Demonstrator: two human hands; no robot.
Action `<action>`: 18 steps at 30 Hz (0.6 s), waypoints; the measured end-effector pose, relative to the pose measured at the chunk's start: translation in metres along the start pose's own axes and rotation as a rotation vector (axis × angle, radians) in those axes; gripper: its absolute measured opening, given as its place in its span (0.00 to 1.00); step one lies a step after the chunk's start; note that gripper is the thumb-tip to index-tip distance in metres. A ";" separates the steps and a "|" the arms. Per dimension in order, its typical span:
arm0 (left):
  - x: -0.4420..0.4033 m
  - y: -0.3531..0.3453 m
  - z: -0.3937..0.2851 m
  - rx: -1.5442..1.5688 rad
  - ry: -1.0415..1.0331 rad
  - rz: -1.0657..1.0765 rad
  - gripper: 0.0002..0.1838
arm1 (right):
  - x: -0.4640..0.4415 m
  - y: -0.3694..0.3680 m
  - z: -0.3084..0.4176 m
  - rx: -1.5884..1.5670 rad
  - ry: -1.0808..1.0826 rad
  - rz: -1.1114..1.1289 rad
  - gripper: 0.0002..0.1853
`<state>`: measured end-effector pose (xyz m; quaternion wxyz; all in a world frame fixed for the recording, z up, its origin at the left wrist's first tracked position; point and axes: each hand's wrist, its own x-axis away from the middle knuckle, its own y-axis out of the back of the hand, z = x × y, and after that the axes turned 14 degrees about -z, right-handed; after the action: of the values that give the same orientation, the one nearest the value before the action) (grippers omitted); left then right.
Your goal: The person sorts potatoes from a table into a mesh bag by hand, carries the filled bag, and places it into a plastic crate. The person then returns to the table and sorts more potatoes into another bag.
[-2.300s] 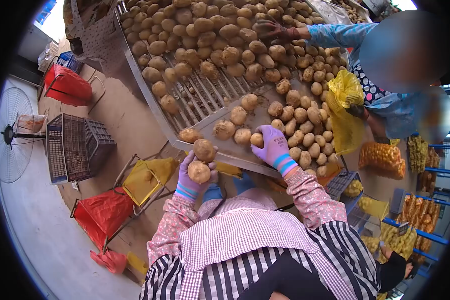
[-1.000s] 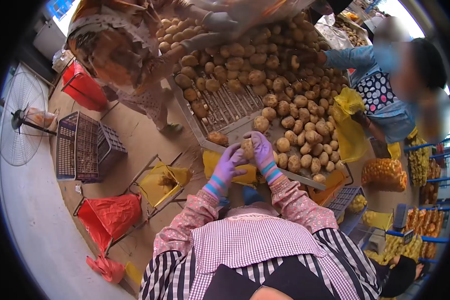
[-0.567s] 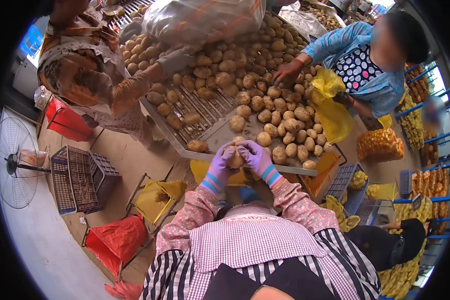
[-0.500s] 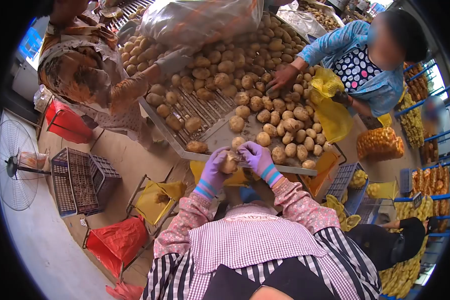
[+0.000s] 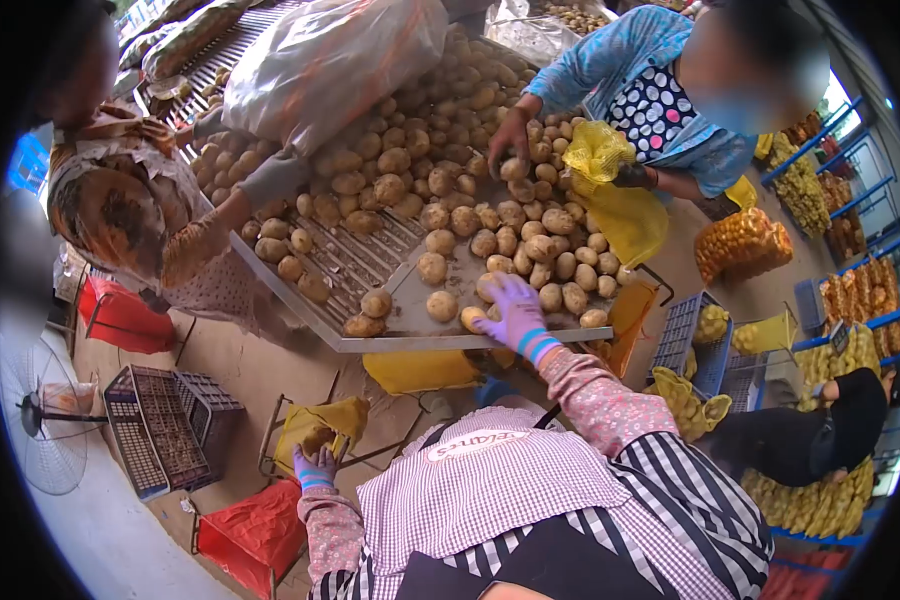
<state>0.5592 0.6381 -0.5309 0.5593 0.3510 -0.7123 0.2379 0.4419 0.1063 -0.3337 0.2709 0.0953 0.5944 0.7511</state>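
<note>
My right hand (image 5: 518, 314), in a purple glove with blue cuff stripes, reaches over the table's front edge. Its fingers are spread against a potato (image 5: 473, 319) and beside another potato (image 5: 489, 287). Low on the left, my left hand (image 5: 316, 467), gloved the same way, is at the near rim of a yellow mesh bag (image 5: 346, 421) hung on a metal frame. Its fingers look apart, with no potato visible in them. Something brownish lies inside that bag. Many loose potatoes (image 5: 560, 247) cover the metal sorting table (image 5: 410, 343).
Across the table, a co-worker's hand (image 5: 511, 140) touches potatoes; a yellow net bag (image 5: 620, 215) hangs at that person's other hand. Another person's sleeve (image 5: 275, 178) reaches in from the left. Around me are a red bag (image 5: 255, 535), plastic crates (image 5: 160, 430) and a fan (image 5: 35, 412).
My left hand has left the table and the potato it held, moving down left to the yellow bag. My right hand has spread onto the potatoes. The view has shifted.
</note>
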 end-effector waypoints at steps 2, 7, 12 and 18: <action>-0.023 -0.014 0.007 -0.205 -0.198 0.107 0.39 | -0.004 -0.012 0.026 0.098 0.025 0.060 0.37; 0.130 -0.099 0.055 -0.366 -0.779 0.165 0.32 | -0.016 -0.012 0.003 0.128 0.004 -0.011 0.34; 0.188 -0.137 0.060 -0.439 -1.099 0.407 0.29 | -0.010 -0.008 -0.032 0.135 -0.011 -0.042 0.31; 0.215 -0.152 0.072 -0.522 -1.263 0.561 0.27 | 0.003 0.012 -0.089 0.207 -0.076 -0.149 0.25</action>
<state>0.6030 0.4378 -0.3501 0.0260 0.0813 -0.9950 -0.0524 0.3947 0.0312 -0.3472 0.3370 0.1070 0.6633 0.6595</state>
